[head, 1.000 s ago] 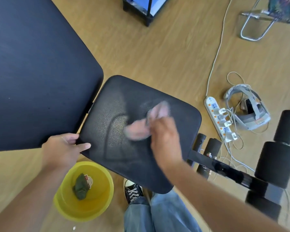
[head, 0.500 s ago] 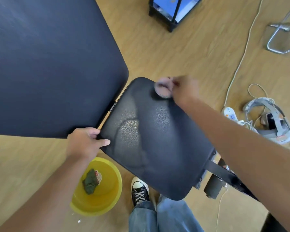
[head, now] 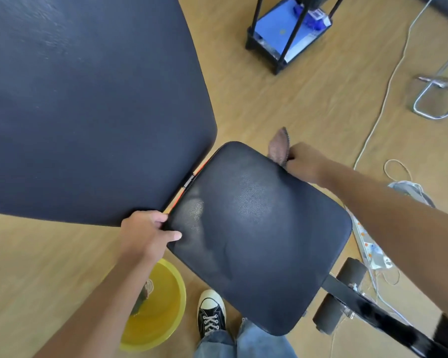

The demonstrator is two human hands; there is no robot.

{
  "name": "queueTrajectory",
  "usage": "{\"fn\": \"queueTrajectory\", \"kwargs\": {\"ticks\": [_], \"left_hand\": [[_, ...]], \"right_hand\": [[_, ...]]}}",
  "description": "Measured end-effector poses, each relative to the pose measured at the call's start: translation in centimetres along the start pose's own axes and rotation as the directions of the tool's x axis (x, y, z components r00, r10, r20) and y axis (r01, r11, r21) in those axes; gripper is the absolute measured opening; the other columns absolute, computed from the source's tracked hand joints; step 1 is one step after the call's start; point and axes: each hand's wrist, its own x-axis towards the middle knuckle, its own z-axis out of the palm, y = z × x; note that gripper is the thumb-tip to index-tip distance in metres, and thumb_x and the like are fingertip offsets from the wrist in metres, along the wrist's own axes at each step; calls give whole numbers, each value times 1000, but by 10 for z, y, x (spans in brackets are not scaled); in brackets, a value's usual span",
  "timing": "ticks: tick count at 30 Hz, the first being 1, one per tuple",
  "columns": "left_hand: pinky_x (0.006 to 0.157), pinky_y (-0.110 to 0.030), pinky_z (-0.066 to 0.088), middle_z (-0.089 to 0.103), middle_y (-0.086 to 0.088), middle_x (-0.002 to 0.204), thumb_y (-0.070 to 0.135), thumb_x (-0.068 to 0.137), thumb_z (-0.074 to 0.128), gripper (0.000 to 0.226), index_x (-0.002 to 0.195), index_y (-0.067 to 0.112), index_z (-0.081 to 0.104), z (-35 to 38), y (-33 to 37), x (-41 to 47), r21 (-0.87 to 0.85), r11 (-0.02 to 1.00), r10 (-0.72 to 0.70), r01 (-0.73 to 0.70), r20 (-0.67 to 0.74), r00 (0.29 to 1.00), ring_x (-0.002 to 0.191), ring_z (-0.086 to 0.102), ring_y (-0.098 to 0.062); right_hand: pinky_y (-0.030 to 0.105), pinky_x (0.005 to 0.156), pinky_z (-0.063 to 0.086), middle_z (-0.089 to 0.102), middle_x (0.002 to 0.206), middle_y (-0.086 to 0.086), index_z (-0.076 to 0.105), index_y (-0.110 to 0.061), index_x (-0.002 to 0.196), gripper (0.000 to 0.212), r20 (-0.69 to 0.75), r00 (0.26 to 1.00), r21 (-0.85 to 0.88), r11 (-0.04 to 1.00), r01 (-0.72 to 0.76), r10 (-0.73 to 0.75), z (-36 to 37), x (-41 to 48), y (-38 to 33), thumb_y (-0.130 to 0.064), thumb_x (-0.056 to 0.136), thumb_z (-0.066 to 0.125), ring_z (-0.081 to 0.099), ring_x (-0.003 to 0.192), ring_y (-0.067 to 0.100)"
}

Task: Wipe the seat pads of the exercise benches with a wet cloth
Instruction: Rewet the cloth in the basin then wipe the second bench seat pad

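Currently our right hand [head: 304,161] grips the cloth [head: 279,147] at the seat pad's [head: 259,236] far edge; left hand [head: 146,232] pinches its near corner. Risk, we judge: cloth slipping off, pad centre left unwiped.

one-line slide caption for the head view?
Left hand grips the seat pad corner; right hand holds the cloth at its far edge, yellow basin on the floor below.

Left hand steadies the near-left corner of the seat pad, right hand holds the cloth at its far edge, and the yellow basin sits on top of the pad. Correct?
Not quite. The head view shows the yellow basin on the floor beside the seat pad, not on it. The left hand does grip the near-left corner, and the right hand holds the cloth at the far edge.
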Motion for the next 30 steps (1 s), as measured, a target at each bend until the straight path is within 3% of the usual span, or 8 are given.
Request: {"fn": "queueTrajectory", "kwargs": {"ticks": [3,6,9,14,21,23,26,30], "left_hand": [[68,-21,45,75,-11,103,15,63,92,55,115,9,75,-1,1,1,15,1000,5,-5,-9,1000,81,65,-18],[73,-32,56,69,-4,91,14,62,93,56,114,8,74,-1,2,1,17,1000,2,-2,2,1000,79,71,-23],[82,-41,59,72,-6,94,15,63,92,56,115,9,74,-1,0,1,20,1000,-1,1,8,1000,80,74,-27],[85,-43,59,76,-11,105,18,62,93,58,116,11,74,-1,0,1,2,1000,-12,12,17,1000,82,74,-27],[87,-45,58,77,-7,99,24,58,94,59,113,14,75,-1,-6,5,18,1000,-16,16,31,999,82,75,-26],[88,-47,58,78,-6,99,27,57,94,60,112,16,75,0,-8,7,24,1000,-8,7,37,999,82,75,-27],[89,-50,58,77,-8,104,26,57,95,62,114,15,74,0,-8,8,17,1000,-13,12,46,999,85,75,-31],[88,-49,58,75,-8,102,23,59,95,62,116,13,74,-1,-6,9,8,1000,-18,17,72,997,83,75,-32]], "right_hand": [[27,56,30,46,69,8,56,-12,66,30,-23,983,114,977,182,-181,9,31,-66,-25,93,56,41,66,19],[28,48,16,27,59,0,32,-20,56,52,-32,968,112,961,251,-249,11,36,-70,-26,102,56,23,55,16],[31,52,14,22,61,1,26,-21,57,55,-16,985,93,980,175,-174,3,5,-9,-30,103,55,19,57,17],[32,56,22,29,62,3,38,-12,57,54,2,997,-2,997,-82,82,-8,-74,97,-34,97,65,27,59,18],[28,54,26,37,62,-3,54,-15,63,39,-36,998,207,976,64,-58,18,-35,33,-31,91,77,33,56,13],[29,53,25,37,63,-1,54,-7,67,42,-58,998,205,979,-6,18,17,-48,49,-33,92,76,32,57,15],[30,51,20,30,59,1,35,-13,59,56,-106,972,210,960,-185,211,17,-88,99,-36,94,71,27,54,17],[28,55,34,63,62,18,61,4,69,56,-48,899,476,801,-363,436,59,-138,124,-45,98,63,47,57,20]]}}
